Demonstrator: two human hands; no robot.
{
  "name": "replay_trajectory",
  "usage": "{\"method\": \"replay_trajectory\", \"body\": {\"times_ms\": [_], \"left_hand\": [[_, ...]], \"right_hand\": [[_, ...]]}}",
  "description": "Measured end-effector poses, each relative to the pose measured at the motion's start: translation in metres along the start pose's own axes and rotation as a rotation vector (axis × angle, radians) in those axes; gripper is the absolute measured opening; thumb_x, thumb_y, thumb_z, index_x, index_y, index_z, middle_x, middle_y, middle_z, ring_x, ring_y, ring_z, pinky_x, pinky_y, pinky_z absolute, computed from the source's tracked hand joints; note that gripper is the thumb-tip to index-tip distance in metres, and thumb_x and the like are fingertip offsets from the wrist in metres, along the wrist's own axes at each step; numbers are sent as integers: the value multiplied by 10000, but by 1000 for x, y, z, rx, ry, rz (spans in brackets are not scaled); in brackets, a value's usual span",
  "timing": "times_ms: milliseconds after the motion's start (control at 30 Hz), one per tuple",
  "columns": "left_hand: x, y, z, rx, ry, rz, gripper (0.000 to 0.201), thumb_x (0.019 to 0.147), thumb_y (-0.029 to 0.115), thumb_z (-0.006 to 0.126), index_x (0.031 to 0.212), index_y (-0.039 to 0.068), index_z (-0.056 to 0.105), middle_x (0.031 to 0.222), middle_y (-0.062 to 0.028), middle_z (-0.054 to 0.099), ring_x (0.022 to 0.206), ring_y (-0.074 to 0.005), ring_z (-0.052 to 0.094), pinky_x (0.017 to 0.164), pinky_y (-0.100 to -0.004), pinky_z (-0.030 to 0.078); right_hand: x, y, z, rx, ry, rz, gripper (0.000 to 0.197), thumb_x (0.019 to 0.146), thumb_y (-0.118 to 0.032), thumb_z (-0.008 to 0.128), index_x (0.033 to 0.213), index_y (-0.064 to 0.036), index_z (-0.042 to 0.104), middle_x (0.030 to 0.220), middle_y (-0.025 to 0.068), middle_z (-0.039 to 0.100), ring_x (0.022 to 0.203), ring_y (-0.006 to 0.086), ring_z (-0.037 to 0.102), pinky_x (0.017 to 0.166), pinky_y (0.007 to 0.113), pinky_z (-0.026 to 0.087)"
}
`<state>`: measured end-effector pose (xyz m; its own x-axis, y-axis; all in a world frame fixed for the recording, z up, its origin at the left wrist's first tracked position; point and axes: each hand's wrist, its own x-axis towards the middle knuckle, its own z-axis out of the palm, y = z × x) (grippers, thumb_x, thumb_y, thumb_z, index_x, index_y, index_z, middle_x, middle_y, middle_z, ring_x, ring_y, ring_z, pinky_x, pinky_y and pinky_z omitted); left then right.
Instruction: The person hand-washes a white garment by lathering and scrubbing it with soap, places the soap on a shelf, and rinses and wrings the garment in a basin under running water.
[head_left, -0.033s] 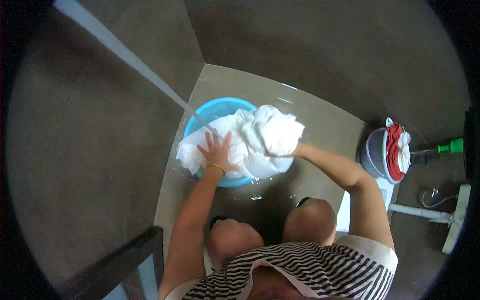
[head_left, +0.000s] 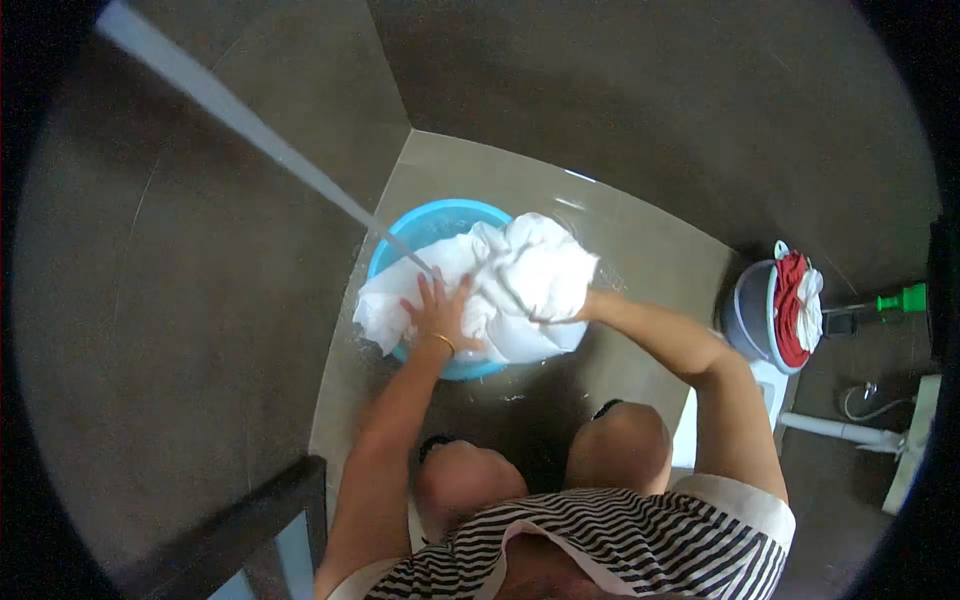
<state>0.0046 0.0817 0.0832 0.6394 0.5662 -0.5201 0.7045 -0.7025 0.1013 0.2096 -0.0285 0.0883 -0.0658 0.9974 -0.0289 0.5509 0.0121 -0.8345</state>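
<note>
A large wet white cloth (head_left: 530,340) lies over a light blue basin (head_left: 440,208) on the floor, covering most of its mouth and hanging past the rim. Spread fingers of my left hand (head_left: 440,315) press flat on the cloth's left part. A thick bunched fold of the cloth is gathered at its right end. My right hand (head_left: 588,306) grips this fold from the right, its fingers mostly hidden by the fabric. From the upper left, a pale stream that looks like water (head_left: 290,155) comes down onto the cloth beside my left fingertips.
At the right stands a greyish bucket (head_left: 752,310) with red cloth (head_left: 788,315) and white cloth (head_left: 809,310) in it. A white pipe (head_left: 835,428) and a green-ended fitting (head_left: 903,298) are beyond it. Dark walls meet behind the basin; the floor (head_left: 650,250) is wet.
The bunched fold in my right hand has shifted slightly left and lower. My left hand has slid a little to the right and nearer, fingers still spread.
</note>
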Motion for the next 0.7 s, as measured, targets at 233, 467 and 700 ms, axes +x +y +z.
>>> {"method": "replay_trajectory", "body": {"times_ms": [233,467,700], "left_hand": [[51,-34,120,118,396,98,884,569,542,653,1263,76,367,1374,-193,152,1250,-382,182,938,-596,204],[91,-52,154,133,157,127,829,576,515,657,1220,57,409,1338,-193,223,1217,-366,247,943,-561,225],[96,-65,156,158,108,143,775,583,489,661,1177,37,451,1302,-193,295,1184,-350,311,949,-527,246]], "right_hand": [[66,19,74,-845,-450,-143,665,627,-391,640,1216,-159,438,1279,90,391,1220,272,290,1024,357,183],[99,-6,54,-330,-697,-75,667,630,-433,628,1199,-133,449,1239,113,421,1182,290,334,982,371,248],[100,-8,69,-387,-528,-112,569,646,-401,637,1116,-106,513,1124,125,499,1075,263,437,898,354,331]]}}
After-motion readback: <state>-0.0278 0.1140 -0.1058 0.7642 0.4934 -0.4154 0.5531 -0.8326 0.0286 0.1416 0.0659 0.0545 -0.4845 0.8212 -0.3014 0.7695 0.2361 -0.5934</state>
